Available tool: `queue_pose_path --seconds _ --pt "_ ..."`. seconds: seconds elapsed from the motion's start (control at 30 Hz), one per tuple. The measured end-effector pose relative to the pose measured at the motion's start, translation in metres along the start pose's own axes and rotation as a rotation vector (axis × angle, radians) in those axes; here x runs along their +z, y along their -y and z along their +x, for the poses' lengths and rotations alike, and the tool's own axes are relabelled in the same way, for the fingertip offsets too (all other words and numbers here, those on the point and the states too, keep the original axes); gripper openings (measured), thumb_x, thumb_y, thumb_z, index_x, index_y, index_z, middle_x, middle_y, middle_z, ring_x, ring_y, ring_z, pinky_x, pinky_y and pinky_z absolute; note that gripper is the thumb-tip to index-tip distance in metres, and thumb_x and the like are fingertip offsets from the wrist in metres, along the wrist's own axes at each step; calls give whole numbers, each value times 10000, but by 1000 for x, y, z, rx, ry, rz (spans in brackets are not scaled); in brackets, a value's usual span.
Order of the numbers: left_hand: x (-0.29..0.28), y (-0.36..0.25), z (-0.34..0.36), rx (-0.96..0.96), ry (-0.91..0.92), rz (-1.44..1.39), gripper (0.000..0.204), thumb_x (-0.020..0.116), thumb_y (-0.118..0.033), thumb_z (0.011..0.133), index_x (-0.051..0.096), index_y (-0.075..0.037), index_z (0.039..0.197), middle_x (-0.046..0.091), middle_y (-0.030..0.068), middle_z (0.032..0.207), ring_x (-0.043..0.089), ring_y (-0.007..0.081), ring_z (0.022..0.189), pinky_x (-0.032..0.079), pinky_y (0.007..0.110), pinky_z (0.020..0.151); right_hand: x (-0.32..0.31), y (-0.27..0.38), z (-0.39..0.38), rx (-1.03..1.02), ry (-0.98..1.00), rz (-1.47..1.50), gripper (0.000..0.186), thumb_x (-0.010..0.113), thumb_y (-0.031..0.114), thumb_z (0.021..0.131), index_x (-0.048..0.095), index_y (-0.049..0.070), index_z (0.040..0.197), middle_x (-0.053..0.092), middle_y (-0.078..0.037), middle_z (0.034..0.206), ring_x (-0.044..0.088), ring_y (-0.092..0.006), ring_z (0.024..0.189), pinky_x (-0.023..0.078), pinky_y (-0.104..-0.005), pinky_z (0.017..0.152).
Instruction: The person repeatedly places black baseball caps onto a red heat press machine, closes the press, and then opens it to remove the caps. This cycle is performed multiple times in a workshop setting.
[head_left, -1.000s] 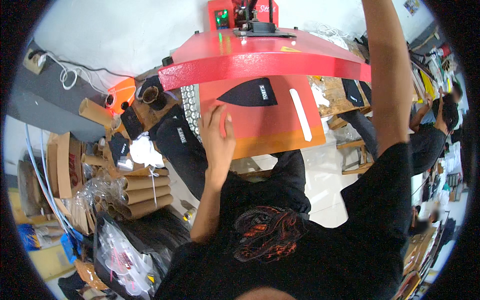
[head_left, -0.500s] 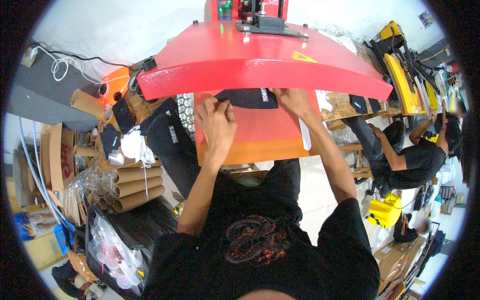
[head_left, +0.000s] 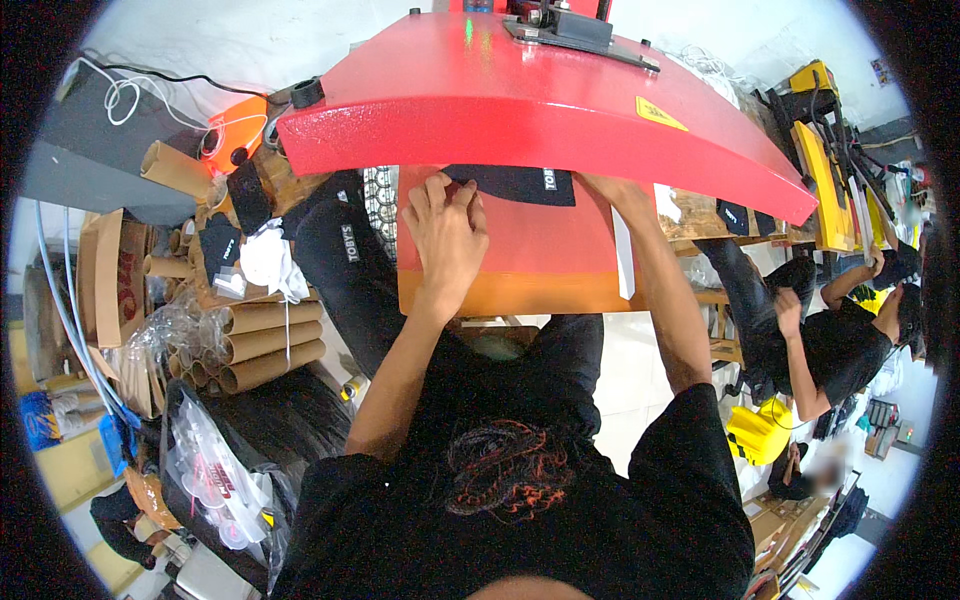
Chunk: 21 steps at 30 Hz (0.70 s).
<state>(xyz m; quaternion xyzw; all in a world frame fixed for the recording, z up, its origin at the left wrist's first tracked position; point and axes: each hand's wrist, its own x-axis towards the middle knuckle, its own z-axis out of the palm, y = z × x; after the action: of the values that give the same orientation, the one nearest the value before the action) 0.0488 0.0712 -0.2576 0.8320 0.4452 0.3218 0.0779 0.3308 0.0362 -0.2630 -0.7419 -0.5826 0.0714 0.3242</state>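
A black cloth piece (head_left: pixel 515 186) with white lettering at its right end lies on the red-orange lower bed (head_left: pixel 530 260) of a heat press. The red upper plate (head_left: pixel 540 125) overhangs it and hides its far side. My left hand (head_left: pixel 447 235) is at the cloth's left end, fingers bent, thumb and fingertips closed on its edge. My right hand (head_left: pixel 618 195) reaches under the plate at the cloth's right end; its fingers are hidden there. A white strip (head_left: pixel 623 255) lies along the bed's right side, by my right wrist.
Black lettered cloth (head_left: pixel 335 235) hangs left of the bed, near a patterned black-and-white sheet (head_left: pixel 380 205). Cardboard tubes (head_left: pixel 270 345) are stacked at left, beside an open carton (head_left: pixel 115 280). A co-worker (head_left: pixel 840 340) sits at right near a yellow press (head_left: pixel 822 185).
The view has shifted slightly. My right hand has gone farther under the plate, hiding its fingers. My left hand stays at the cloth's left end. The co-worker's forearm has come up.
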Motion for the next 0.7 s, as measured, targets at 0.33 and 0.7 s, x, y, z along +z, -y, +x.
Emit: queue_pose_path --seconds 0.33,0.7 --pt "-3 -1 -2 1 37 -11 285 680 -152 890 764 -30 1134 550 136 1159 474 324 1084 384 475 910 7 -2 8 -93 -85 -134 414 695 318 954 654 49 1266 671 -218 1245 615 -394 1198 483 -489 1020" --pt "0 2 -6 -4 41 -13 298 709 -192 886 762 -99 1163 551 99 1199 476 322 1098 379 473 912 3 20 -1 -153 -94 -28 293 726 198 949 689 0 1161 717 -228 1071 690 -382 1011 533 -444 893"
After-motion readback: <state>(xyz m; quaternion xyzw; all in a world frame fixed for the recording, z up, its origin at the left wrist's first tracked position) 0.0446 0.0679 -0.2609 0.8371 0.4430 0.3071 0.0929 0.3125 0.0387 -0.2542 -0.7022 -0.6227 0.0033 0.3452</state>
